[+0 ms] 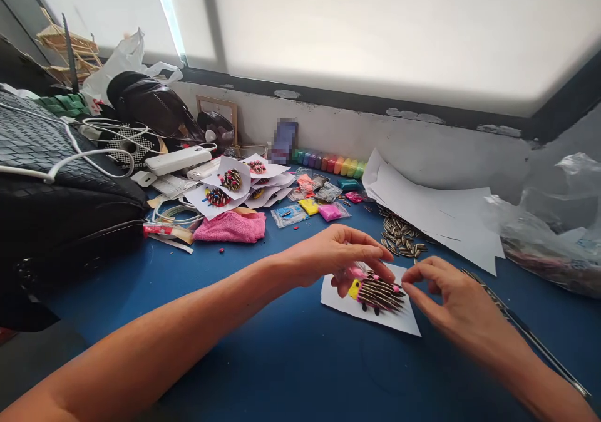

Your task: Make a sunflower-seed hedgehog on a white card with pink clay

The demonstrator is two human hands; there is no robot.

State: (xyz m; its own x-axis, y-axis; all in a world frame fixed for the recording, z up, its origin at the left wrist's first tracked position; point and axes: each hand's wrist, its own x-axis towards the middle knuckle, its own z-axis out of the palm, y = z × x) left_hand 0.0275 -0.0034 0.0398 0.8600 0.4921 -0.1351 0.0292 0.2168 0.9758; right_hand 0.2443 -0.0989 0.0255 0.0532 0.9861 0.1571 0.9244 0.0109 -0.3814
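Observation:
A hedgehog figure (381,294) made of striped sunflower seeds lies on a white sheet of paper (339,300). Its face is yellow, its feet are black, and small pink balls dot the seeds. Over its head end, my left hand (350,256) is curled around a clear packet of pink clay (357,270), partly hidden by the fingers. Thumb and index finger of my right hand (439,289) are pinched together at the figure's right end, close to a pink ball; anything between the fingertips is too small to make out.
Loose sunflower seeds (401,234) lie behind the paper, beside blank sheets (432,209). Several clay packets (331,211), a pink cloth (230,226) and finished seed figures (218,196) on paper stand farther left. Long tweezers (535,340) lie at right; a black bag (70,221) at left.

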